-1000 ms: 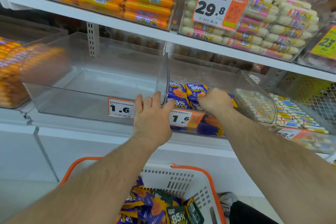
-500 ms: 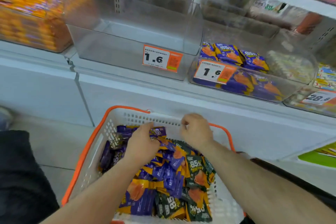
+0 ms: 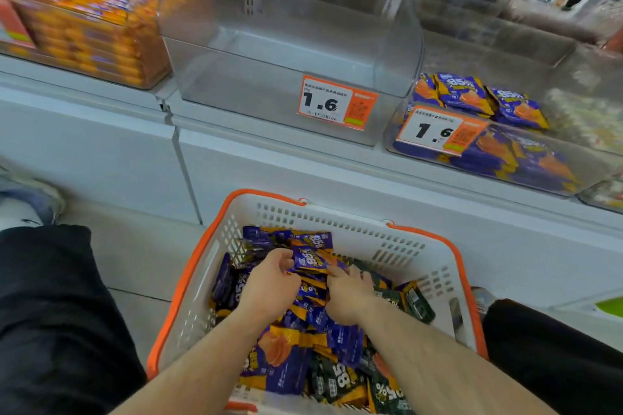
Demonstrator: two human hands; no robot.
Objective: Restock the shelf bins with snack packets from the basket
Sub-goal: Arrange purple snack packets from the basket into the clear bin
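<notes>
A white basket [image 3: 397,239] with an orange rim sits on the floor below the shelf, full of purple-and-orange and dark green snack packets. My left hand [image 3: 269,283] pinches a purple packet [image 3: 312,259] at the top of the pile. My right hand [image 3: 347,296] lies on the pile beside it, fingertips touching the same packet's lower edge. On the shelf above, a clear bin [image 3: 269,54] stands bare, and the bin to its right [image 3: 505,158] holds several purple packets.
Both bins carry orange 1.6 price tags [image 3: 337,103]. A bin of orange sausage sticks [image 3: 84,20] stands at the left. My knees in dark trousers flank the basket, and a shoe [image 3: 30,199] is on the floor at the left.
Both hands came down from the shelf bins into the basket. My left hand has since taken hold of a purple packet, and my right hand has moved in beside it.
</notes>
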